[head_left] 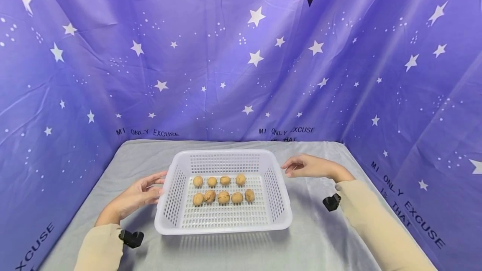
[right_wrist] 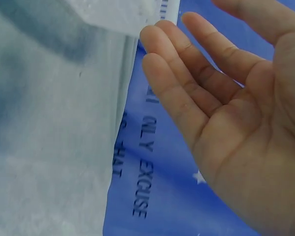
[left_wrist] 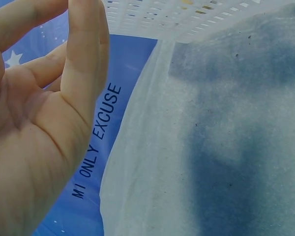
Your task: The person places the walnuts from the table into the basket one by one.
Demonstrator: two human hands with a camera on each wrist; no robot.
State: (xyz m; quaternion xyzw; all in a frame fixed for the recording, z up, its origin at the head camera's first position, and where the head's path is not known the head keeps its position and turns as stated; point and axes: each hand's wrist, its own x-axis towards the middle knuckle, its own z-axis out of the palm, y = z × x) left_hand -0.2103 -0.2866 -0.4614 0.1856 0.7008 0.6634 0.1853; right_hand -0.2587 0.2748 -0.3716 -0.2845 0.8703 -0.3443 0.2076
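The left hand (head_left: 137, 198) lies beside the left wall of the white perforated plastic basket (head_left: 173, 225), fingers loosely spread and relaxed, palm turned toward the basket. Its fingertips (head_left: 160, 183) come right up to the basket's left rim; whether they actually touch it cannot be told from the head view. In the left wrist view the hand (left_wrist: 34, 128) holds nothing, with the fingers straight and a little apart.

The right hand (head_left: 306, 166) hovers near the far right corner of the basket, fingers extended and slightly fanned, also holding nothing. In the right wrist view the open palm (right_wrist: 246, 128) faces the basket's edge (right_wrist: 118, 14), with the fingers close to it but not clearly in contact.

The basket sits in the middle of the grey cloth-covered table (head_left: 324, 241). Inside it lie nine brown walnuts in their shells (head_left: 224, 197), in two rows: four in the far row and five in the near row, gathered in the far half of the basket floor.

Both forearms wear beige sleeves (head_left: 370, 216), each with a small black camera mount (head_left: 132, 238) at the wrist. A purple backdrop printed with white stars (head_left: 241, 62) stands around the table on three sides
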